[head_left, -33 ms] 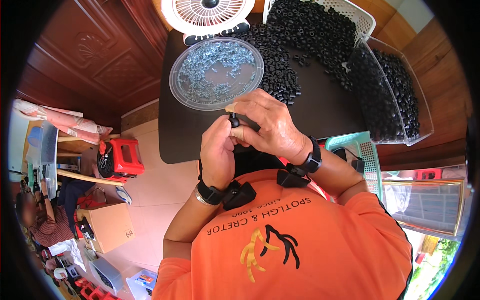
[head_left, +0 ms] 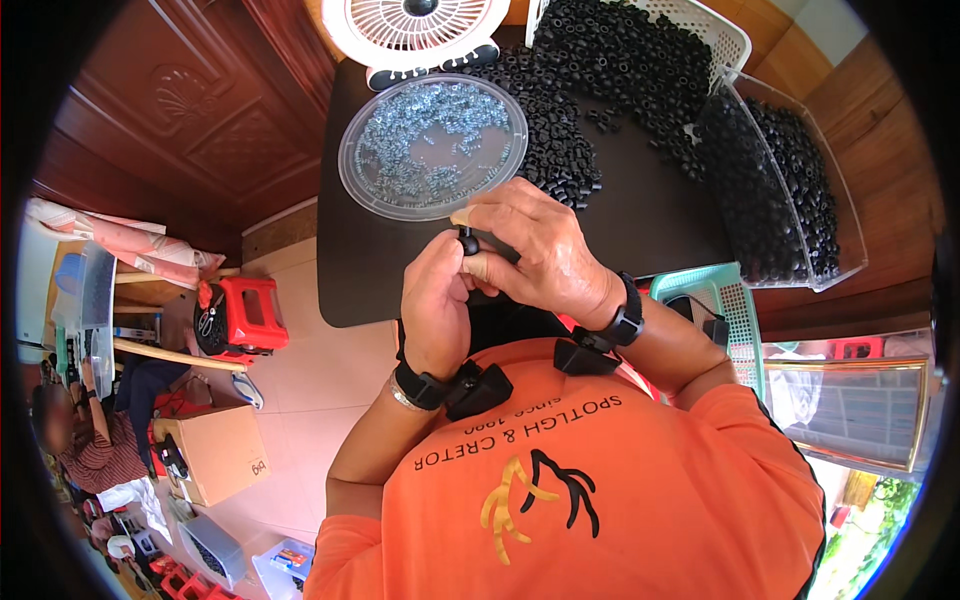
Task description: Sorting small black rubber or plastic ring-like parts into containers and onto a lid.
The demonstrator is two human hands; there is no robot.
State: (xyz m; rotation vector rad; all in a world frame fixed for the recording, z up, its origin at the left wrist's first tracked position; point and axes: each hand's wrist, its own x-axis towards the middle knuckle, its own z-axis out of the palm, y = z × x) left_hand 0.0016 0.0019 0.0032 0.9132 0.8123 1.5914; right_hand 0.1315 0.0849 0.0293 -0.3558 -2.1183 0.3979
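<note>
A small rounded black part (head_left: 468,243) with a narrow stem is pinched above the near edge of the dark table. My left hand (head_left: 437,300) is closed on it from the left, thumb and fingers pressed together. From the right, the thumb and forefinger of my right hand (head_left: 540,245) close around the same part. My fingers hide some of it, so its full shape does not show. Just beyond my hands lies a round clear plastic lid (head_left: 440,212) with many tiny shiny bluish pieces (head_left: 430,122). Small black ring-shaped parts (head_left: 560,150) are heaped beside the lid.
A white fan (head_left: 418,30) stands behind the lid. At the back right, a white basket (head_left: 735,45) and a clear bin (head_left: 845,240) hold black parts. A green basket (head_left: 748,330) sits by my right arm. Left are a red stool (head_left: 255,312), a cardboard box (head_left: 215,455) and another person (head_left: 100,450).
</note>
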